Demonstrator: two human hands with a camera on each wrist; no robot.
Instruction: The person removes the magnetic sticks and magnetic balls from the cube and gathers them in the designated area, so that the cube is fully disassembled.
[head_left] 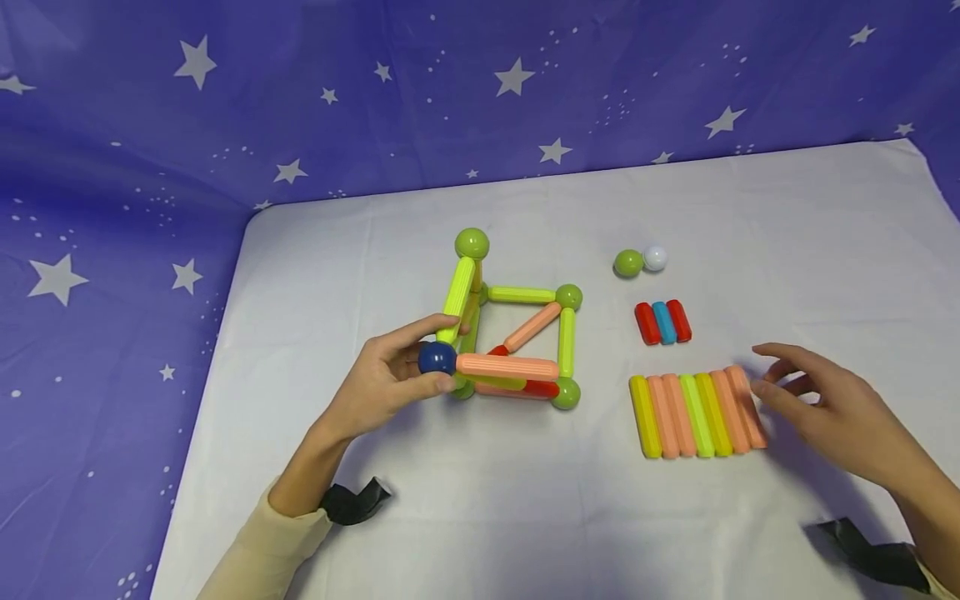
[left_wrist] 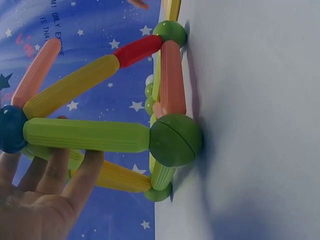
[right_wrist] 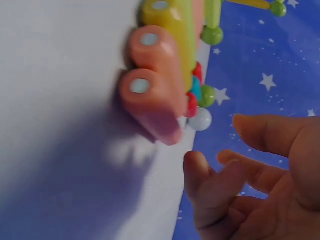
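My left hand (head_left: 382, 375) grips a dark blue ball (head_left: 437, 358) at the raised corner of a frame of magnetic sticks and balls, its thumb below the ball and a finger by a lime stick (head_left: 456, 292). From that ball a salmon stick (head_left: 506, 367) juts rightward, its far end apart from the base in the left wrist view. Green balls (head_left: 568, 297) join the base, and another green ball (head_left: 472, 243) tops the back. My right hand (head_left: 840, 408), fingers loosely bent, holds nothing beside a row of long sticks (head_left: 699, 417); a small gap separates them in the right wrist view.
Behind the row lie two short red sticks and a short blue stick (head_left: 664, 323). Farther back, a loose green ball (head_left: 628, 263) and a white ball (head_left: 655, 258) sit side by side. A starry blue cloth (head_left: 420, 108) hangs behind the white-covered table (head_left: 480, 517).
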